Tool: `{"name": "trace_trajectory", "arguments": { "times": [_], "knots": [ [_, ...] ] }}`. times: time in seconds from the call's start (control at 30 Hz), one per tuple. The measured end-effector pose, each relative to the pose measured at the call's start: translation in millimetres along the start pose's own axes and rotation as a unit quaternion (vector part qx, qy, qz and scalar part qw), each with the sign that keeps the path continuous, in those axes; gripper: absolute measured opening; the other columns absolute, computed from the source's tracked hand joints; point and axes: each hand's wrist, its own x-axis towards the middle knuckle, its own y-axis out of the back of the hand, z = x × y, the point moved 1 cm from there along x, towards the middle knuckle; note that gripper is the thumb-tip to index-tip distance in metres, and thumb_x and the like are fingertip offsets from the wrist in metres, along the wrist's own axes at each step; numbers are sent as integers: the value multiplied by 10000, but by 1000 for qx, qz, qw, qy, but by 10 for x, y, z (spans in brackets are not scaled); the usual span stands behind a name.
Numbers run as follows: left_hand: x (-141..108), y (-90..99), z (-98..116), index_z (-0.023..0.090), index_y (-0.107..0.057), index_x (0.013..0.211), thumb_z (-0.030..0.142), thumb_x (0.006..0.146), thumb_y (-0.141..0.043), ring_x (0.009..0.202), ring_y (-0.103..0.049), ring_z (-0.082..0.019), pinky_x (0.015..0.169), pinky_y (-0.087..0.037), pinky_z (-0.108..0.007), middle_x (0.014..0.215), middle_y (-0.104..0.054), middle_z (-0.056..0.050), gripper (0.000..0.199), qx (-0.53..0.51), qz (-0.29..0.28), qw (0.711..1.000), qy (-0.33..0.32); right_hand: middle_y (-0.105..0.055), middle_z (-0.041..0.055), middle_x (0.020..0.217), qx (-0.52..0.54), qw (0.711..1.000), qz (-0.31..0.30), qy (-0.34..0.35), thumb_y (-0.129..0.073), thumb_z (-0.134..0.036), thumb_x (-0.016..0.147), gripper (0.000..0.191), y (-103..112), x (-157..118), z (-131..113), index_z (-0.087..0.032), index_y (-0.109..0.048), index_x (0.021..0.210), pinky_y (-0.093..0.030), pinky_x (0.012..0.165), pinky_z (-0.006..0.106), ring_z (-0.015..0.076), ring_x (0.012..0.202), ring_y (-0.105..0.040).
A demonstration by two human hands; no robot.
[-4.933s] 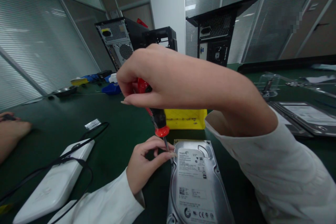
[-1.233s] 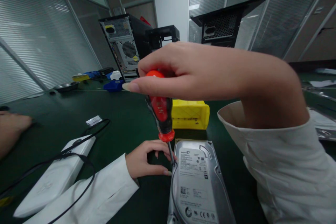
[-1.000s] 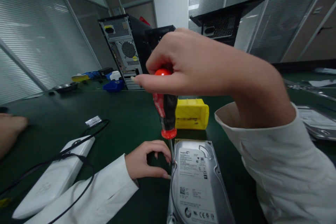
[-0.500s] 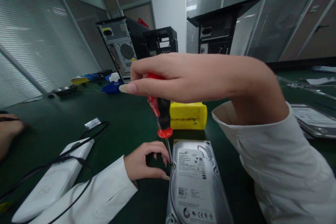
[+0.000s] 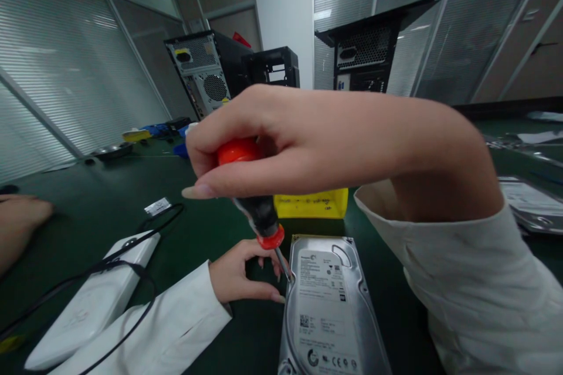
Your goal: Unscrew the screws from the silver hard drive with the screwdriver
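The right hand is closing around the top of a screwdriver, fingers and thumb wrapped about the red cap of the handle so that only the cap, the black lower grip and the red collar are showing. The tool is leaning, its handle tipped toward the left and its thin metal shaft running down and to the right. The tip is meeting the near-left corner of the top face of a hard drive, which is lying flat, label up, on the green table.

The left hand is resting on the table just beside that same corner, fingers curled loosely, with the fingertips touching or nearly touching the drive's left edge and shaft; whether they are pinching anything there cannot be told. Both arms are wearing white sleeves.

Just behind the drive, a yellow bin is sitting on the table, partly hidden by the right hand. To the left, a white flat device is lying with a black cable looping over it, and a small silver label is lying farther back. At the far left edge, another person's hand is resting on the table. Two computer towers and are standing at the back.
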Motion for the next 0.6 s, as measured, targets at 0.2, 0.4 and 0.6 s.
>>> {"name": "trace_trajectory", "arguments": {
  "times": [0.2,0.4,0.6],
  "knots": [
    [-3,4,5,119,-654,828,353,667,-736,697,-561,-166,595,-395,-250,753,-609,-49,295,3,7,1000,1,-544,-54,733,-1,999,26,-36,-177,-495,874,576,-12,-44,8,-110,-602,823,-356,593,109,-7,661,-454],
    [20,4,88,127,-658,828,314,664,-739,692,-566,-165,588,-379,-246,749,-612,-43,262,5,0,1000,18,-525,-81,712,-60,992,49,-104,-236,-507,852,520,-44,-1,28,-123,-586,840,-312,558,97,-25,680,-479],
    [40,6,90,134,-658,837,290,663,-739,698,-577,-166,584,-373,-243,764,-613,-43,247,7,-4,1000,12,-450,-19,570,-165,969,107,-147,-344,-531,848,508,-98,49,91,-105,-548,662,-320,567,174,29,601,-445]
  ]
}}
